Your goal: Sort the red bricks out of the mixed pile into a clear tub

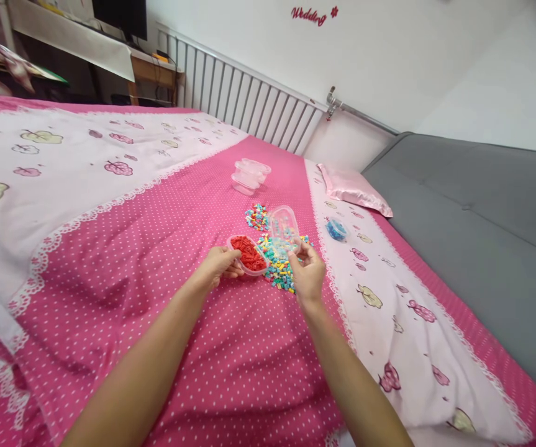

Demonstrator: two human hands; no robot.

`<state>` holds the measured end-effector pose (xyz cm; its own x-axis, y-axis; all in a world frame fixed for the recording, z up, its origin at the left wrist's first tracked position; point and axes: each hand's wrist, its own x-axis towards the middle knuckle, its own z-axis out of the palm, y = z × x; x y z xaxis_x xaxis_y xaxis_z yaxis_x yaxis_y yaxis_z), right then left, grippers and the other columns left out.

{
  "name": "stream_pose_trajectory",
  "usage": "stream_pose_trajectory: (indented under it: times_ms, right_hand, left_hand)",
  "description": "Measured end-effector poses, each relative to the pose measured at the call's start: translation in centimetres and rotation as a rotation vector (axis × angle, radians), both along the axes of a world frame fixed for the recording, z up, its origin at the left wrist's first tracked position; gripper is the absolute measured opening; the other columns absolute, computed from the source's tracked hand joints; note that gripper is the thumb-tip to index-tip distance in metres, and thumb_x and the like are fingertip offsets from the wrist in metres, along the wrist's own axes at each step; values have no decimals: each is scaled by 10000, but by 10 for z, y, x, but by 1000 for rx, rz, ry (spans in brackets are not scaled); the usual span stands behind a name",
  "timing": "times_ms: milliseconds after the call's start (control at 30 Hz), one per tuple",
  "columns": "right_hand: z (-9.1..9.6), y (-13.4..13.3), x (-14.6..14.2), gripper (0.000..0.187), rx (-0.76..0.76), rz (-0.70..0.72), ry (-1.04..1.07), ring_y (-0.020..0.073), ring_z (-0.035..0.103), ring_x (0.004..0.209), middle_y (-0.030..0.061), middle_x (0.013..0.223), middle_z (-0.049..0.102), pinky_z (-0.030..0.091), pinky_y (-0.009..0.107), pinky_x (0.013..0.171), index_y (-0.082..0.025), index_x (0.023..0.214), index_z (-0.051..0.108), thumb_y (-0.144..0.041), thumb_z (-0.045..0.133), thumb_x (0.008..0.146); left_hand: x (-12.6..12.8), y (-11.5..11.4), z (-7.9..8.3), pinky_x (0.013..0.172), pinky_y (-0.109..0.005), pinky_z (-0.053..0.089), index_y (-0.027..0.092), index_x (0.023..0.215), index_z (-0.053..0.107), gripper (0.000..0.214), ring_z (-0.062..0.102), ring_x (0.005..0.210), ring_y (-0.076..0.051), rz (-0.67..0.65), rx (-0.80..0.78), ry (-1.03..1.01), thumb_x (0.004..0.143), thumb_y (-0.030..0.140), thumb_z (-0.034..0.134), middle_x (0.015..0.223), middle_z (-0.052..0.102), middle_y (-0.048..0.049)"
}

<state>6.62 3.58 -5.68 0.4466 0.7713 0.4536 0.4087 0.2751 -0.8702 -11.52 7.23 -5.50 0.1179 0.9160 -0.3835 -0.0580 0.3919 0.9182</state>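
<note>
Grip status: the left hand (pixel 218 266) is closed on the near rim of a tub of red beads (pixel 249 254), its edge pinched between thumb and fingers. The tub is held low and nearly level, with its long axis running away from the hand and slightly rightward. The right hand (pixel 308 275) is closed round the lower end of a clear oval piece (pixel 284 231), which is tipped up on end; whether it is a tub or a lid cannot be told. It is held just right of and beyond the red tub, nearly touching it. Both are of thin, glossy plastic with rounded ends. Under and between the hands, a heap of mixed beads (pixel 279 276), small and blocky, is spread on the soft dotted bedspread (pixel 156 248). Further out, a tub of blue beads (pixel 336 230) is noted to the right and stacked empty tubs (pixel 249 176) well beyond.
</note>
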Motion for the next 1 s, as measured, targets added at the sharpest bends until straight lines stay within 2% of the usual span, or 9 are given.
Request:
stream_pose_trajectory:
  times_ms: [133, 267, 467, 600, 733, 1000]
  right_hand:
    - [4, -7, -1, 273, 92, -22, -338, 140, 557, 810, 51, 923, 601, 496, 270, 720, -194, 1020, 645, -236, 490, 799]
    - [0, -11, -6, 293, 119, 33, -600, 159, 563, 843, 60, 906, 602, 475, 298, 780, -217, 1030, 647, -168, 435, 833]
    - [-15, -12, -17, 332, 88, 28, -880, 175, 537, 852, 68, 882, 602, 461, 294, 766, -212, 1068, 633, -106, 420, 836]
    - [-17, -17, -25, 326, 65, 66, -978, 177, 527, 835, 73, 882, 602, 455, 287, 763, -188, 1073, 628, -93, 432, 831]
    - [-13, -24, -31, 363, 15, 125, -1013, 185, 517, 849, 80, 914, 595, 455, 290, 771, -178, 1103, 613, -71, 430, 808]
    - [-5, -30, -35, 438, -42, 239, -988, 203, 507, 912, 89, 942, 573, 461, 311, 809, -164, 1131, 593, -57, 441, 734]
  left_hand:
    - [-1, -7, 7, 471, -229, 469, 110, 638, 627, 143, 580, 474, -153, -74, -39, -5, 623, 251, 619, 533, 619, -91]
    - [-5, -7, 10, 481, -244, 485, 108, 627, 620, 135, 602, 502, -178, -122, -61, 16, 637, 242, 609, 552, 631, -108]
    - [-13, 4, 8, 421, -224, 461, 138, 650, 560, 189, 558, 424, -151, -14, -63, 81, 739, 296, 507, 500, 589, -73]
    - [-16, 9, 9, 435, -228, 461, 139, 729, 528, 206, 524, 409, -123, 82, -12, 42, 802, 298, 418, 519, 550, -32]
    - [-15, 13, 5, 465, -210, 447, 130, 782, 543, 221, 514, 441, -99, 133, 91, 14, 817, 325, 444, 568, 548, -16]
    - [-8, 22, -6, 456, -192, 383, 126, 581, 525, 285, 458, 413, -78, 139, 206, 27, 714, 374, 572, 482, 513, -3]
